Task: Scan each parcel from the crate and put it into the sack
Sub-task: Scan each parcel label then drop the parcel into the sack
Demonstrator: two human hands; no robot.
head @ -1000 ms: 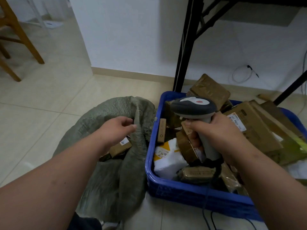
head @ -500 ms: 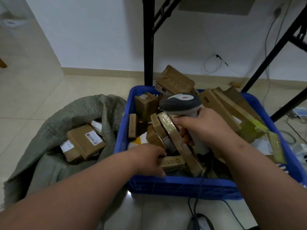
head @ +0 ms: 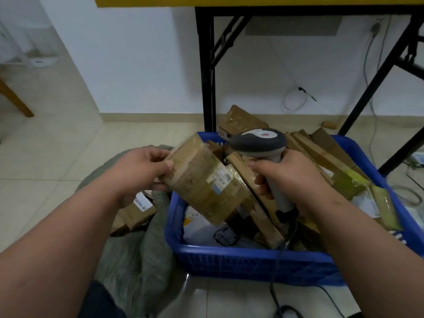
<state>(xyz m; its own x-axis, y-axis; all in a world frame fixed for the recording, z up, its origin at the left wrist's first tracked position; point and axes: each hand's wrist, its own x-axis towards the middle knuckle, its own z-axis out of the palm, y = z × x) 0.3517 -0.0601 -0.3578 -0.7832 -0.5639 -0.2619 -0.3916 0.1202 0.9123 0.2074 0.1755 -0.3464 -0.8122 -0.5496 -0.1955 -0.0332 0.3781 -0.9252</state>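
The blue crate (head: 252, 258) is well stocked with parcels; the grey sack (head: 137, 249) lies just left. Your left hand (head: 140, 171) pinches a taped cardboard parcel (head: 206, 182) above the crate's left edge. Turn its label (head: 221, 177) towards the barcode scanner (head: 259, 143) clasped in your right hand (head: 289, 177).

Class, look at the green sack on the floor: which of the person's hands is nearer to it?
Left. The left hand hovers just above the sack, gripping a taped cardboard parcel. The right hand is farther off, over the blue crate, holding the barcode scanner.
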